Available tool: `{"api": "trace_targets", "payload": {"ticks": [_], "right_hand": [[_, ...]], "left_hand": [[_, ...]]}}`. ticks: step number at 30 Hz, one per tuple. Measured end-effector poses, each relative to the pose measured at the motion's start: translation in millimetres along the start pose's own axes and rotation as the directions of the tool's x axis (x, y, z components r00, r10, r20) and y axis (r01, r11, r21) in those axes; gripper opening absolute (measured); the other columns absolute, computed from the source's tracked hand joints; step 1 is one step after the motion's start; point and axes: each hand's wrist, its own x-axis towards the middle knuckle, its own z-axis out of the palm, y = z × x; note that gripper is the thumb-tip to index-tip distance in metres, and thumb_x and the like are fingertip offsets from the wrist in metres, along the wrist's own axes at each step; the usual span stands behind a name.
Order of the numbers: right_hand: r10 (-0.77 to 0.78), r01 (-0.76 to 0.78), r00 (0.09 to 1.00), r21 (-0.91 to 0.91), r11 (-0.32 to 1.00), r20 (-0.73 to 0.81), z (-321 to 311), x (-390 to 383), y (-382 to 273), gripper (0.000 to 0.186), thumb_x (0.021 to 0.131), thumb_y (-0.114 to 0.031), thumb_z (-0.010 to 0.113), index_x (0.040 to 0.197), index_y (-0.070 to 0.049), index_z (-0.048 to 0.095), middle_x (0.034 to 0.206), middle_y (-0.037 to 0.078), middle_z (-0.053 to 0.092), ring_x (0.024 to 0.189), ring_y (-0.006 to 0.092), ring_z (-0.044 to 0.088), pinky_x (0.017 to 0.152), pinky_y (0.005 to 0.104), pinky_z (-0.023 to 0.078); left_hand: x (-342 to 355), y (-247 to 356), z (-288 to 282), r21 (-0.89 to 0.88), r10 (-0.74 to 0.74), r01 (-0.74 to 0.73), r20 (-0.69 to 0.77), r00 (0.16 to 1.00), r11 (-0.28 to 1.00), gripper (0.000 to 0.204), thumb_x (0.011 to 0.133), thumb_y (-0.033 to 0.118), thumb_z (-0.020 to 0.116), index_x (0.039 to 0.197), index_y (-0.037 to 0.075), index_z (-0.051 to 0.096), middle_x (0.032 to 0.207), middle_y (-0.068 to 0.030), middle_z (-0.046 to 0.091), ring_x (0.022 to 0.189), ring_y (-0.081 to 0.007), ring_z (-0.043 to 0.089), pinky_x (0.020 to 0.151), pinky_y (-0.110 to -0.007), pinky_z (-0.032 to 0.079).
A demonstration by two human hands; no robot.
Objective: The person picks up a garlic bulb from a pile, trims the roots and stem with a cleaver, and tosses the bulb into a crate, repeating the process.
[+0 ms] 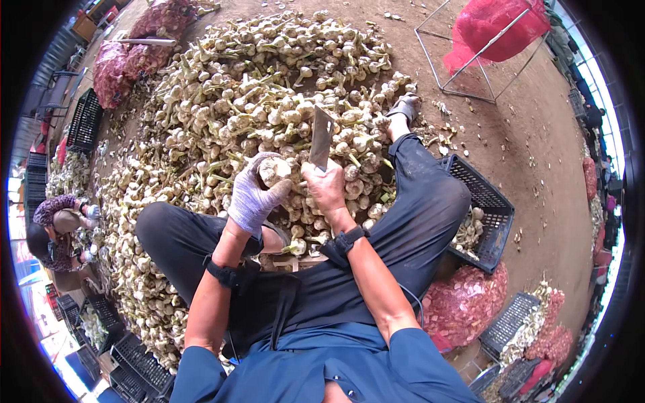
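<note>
My left hand, in a pale knitted glove, is closed around a garlic bulb with its whitish face turned up. Close by on the right, my bare right hand grips a knife with a broad, flat blade that points away from me. The knife's handle is hidden in my fist. Blade and bulb are a short gap apart. Beneath and beyond both hands spreads a large heap of garlic bulbs, many with stems still on, lying between my bent legs.
Right of my knee stands a black plastic crate with some garlic, and behind it a full red mesh sack. A metal frame holds a red net bag at far right. Another person sits at the left.
</note>
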Motion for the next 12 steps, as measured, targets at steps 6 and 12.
{"api": "trace_targets", "payload": {"ticks": [6,12], "right_hand": [[0.175,-0.348,0.917,0.506,0.789,0.357,16.7,-26.1,-15.6,0.021,0.089,-0.02,0.074,0.095,-0.003,0.065,0.069,-0.001,0.061,0.057,0.0068,0.056,0.053,0.0276,0.051],[0.229,-0.514,0.847,0.63,0.583,0.479,13.3,-20.1,-34.7,0.023,0.089,-0.024,0.073,0.096,-0.004,0.063,0.069,0.0,0.06,0.054,0.0108,0.053,0.071,0.0352,0.061]], "left_hand": [[2.2,-0.3,-2.8,-0.298,0.035,-0.027,0.025,0.999,0.954,0.069,0.078,0.037,0.082,0.13,0.005,0.051,0.111,-0.0025,0.063,0.101,-0.0115,0.06,0.088,-0.027,0.049],[2.2,2.7,-8.2,-0.405,0.065,-0.072,-0.029,0.997,0.912,0.068,0.078,0.036,0.082,0.131,0.008,0.05,0.118,-0.0089,0.063,0.109,-0.0211,0.063,0.095,-0.034,0.052]]}}
